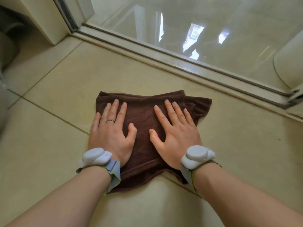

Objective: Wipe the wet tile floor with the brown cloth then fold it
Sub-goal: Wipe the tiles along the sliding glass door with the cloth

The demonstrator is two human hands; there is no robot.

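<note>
The brown cloth (142, 115) lies spread flat on the beige tile floor (57, 145), with a doubled layer showing along its far right edge. My left hand (111, 128) presses on the cloth's left half, palm down, fingers straight and spread. My right hand (176, 128) presses on the right half in the same way. Both wrists wear grey sensor bands. The cloth's near edge is partly hidden under my wrists.
A raised door track (180, 63) runs diagonally beyond the cloth, with a glass panel (196, 22) behind it. A pale wall corner (49, 18) stands at the far left. A rounded white object (288, 63) sits at the right edge.
</note>
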